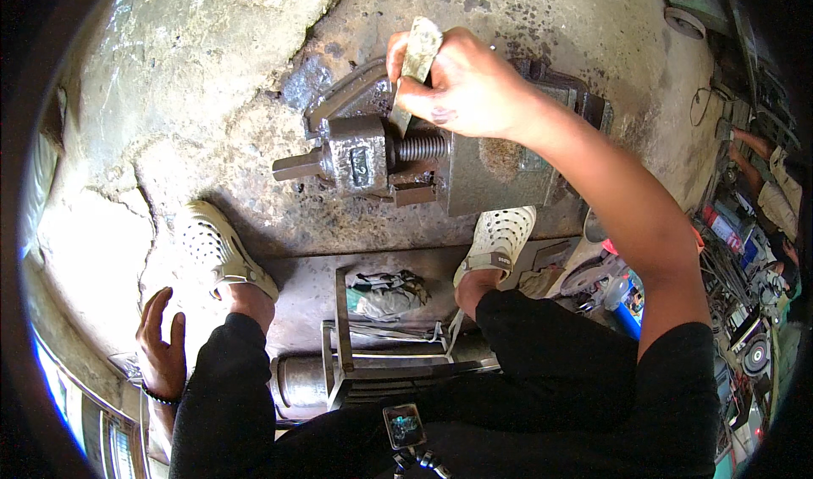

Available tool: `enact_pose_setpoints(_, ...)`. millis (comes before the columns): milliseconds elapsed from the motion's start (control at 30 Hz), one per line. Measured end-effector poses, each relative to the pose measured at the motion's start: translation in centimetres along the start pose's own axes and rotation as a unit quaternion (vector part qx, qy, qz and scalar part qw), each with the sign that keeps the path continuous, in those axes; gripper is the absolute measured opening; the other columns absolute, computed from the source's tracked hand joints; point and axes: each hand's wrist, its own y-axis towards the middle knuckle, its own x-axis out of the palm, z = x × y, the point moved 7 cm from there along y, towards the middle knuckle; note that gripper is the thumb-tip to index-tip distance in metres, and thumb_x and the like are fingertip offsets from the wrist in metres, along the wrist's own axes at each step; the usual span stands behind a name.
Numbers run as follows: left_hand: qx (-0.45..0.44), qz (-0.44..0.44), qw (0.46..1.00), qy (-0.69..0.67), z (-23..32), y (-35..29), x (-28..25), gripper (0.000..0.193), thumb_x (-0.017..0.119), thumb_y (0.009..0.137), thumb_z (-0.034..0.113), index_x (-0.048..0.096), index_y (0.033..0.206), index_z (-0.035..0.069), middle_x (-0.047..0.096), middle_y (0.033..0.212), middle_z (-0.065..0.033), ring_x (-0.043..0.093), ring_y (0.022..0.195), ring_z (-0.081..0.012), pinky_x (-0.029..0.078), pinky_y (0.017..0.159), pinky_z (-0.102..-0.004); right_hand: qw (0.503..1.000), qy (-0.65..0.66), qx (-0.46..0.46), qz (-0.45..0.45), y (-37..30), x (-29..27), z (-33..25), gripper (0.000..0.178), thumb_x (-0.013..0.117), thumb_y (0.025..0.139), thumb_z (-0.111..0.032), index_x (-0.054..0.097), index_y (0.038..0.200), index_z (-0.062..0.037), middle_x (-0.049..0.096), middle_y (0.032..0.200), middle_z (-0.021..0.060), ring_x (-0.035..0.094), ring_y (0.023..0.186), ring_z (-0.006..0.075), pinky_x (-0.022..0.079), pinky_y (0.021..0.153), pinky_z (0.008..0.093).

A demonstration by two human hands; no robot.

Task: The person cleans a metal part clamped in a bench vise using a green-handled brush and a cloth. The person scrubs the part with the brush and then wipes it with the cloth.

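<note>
A greasy metal machine vise point(483, 182) lies on the stained floor in front of me. Its threaded screw point(422, 148) runs into an end block point(343, 144) with a square shaft point(295, 166) sticking out to the left. My right hand point(461, 81) is closed around a flat, pale, grimy strip point(423, 43). The strip slants down, its lower end against or just over the screw beside the end block; actual contact is unclear. Away from the vise, my left hand point(163, 348) hangs beside my left knee, fingers apart and holding nothing.
My feet in pale clogs point(212, 242) stand on either side of the vise's near edge. Between my legs are a metal frame point(339, 335), a crumpled cloth point(385, 295) and a cylinder point(301, 384). Cluttered tools and another person's legs point(762, 178) appear at right.
</note>
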Motion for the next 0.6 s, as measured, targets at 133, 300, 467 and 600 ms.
enact_pose_setpoints(133, -0.009, -0.005, 1.000, 0.001, -0.1, 0.0, 0.1, 0.038, 0.061, 0.090, 0.002, 0.060, 0.127, -0.004, 0.065, 0.125, -0.0236, 0.063, 0.117, -0.0389, 0.049, 0.101, -0.0458, 0.996, -0.091, 0.022, -0.012, 1.0, 1.1, 0.1, 0.006, 0.054, 0.087, -0.009, 0.055, 0.091, -0.0055, 0.054, 0.058, 0.0055, 0.055, 0.054, 0.0161, 0.042, 0.053, 0.0347)
enact_pose_setpoints(300, 0.009, -0.004, 1.000, 0.005, 0.0, 0.1, 0.1, 0.038, 0.061, 0.091, 0.004, 0.060, 0.128, -0.003, 0.065, 0.126, -0.0233, 0.063, 0.116, -0.0381, 0.049, 0.101, -0.0457, 0.989, -0.143, -0.027, 0.028, 2.1, 0.0, -1.0, 0.007, 0.058, 0.088, -0.010, 0.057, 0.093, -0.0066, 0.052, 0.058, 0.0071, 0.053, 0.052, 0.0166, 0.043, 0.053, 0.0353)
enact_pose_setpoints(467, -0.009, -0.009, 1.000, 0.018, -0.4, 0.1, 0.1, 0.038, 0.062, 0.093, 0.006, 0.060, 0.131, -0.002, 0.065, 0.127, -0.0216, 0.064, 0.115, -0.0350, 0.050, 0.100, -0.0445, 0.993, -0.059, -0.074, 0.077, 1.0, -1.6, -1.9, 0.004, 0.057, 0.089, -0.009, 0.058, 0.090, -0.0055, 0.055, 0.067, 0.0058, 0.053, 0.060, 0.0140, 0.044, 0.059, 0.0307)
enact_pose_setpoints(600, 0.002, -0.007, 1.000, 0.012, -0.2, 0.0, 0.0, 0.038, 0.062, 0.093, 0.006, 0.060, 0.131, -0.002, 0.065, 0.127, -0.0217, 0.064, 0.115, -0.0350, 0.050, 0.100, -0.0444, 0.999, 0.019, 0.038, -0.019, 0.2, -0.2, -0.2, 0.003, 0.056, 0.090, -0.006, 0.055, 0.092, -0.0046, 0.055, 0.070, 0.0052, 0.052, 0.064, 0.0108, 0.042, 0.060, 0.0294)
